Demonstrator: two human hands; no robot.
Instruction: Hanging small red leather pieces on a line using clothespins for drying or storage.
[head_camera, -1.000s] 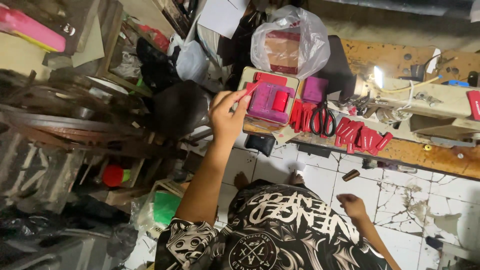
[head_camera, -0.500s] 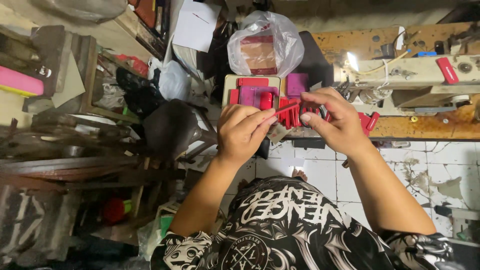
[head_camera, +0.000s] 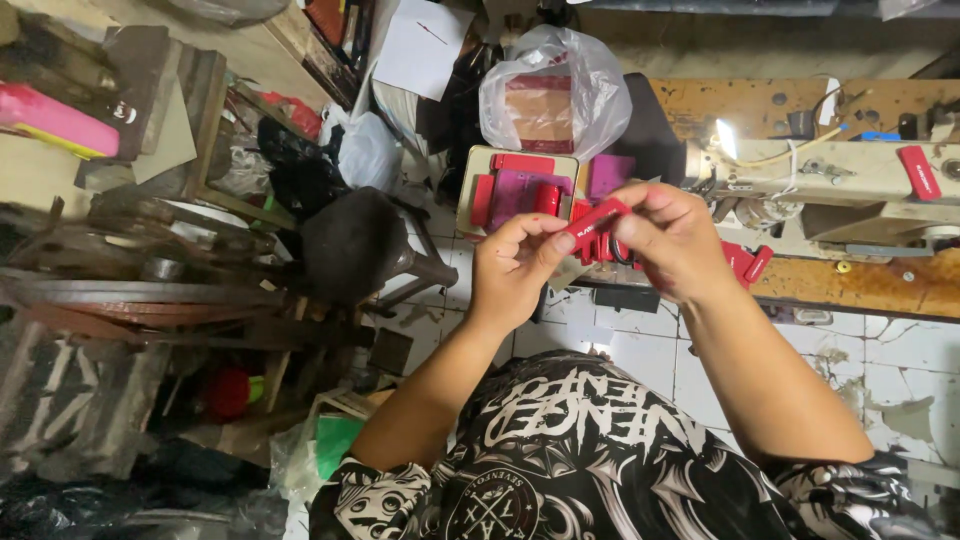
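Red flat strip (head_camera: 598, 222) was pinched at both ends, held above the tiled floor (head_camera: 640, 345) | left hand (head_camera: 515, 265) and right hand (head_camera: 672, 240) were both closed on it | tray of red pieces (head_camera: 518, 190) and wooden counter (head_camera: 860, 285) were seen just behind.

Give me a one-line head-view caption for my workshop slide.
Left hand and right hand hold a small red strip before a sewing machine.

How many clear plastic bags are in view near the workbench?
2: one bag holding a brown box behind the open tray, another bag left of it above the dark stool. More may be hidden in the clutter.
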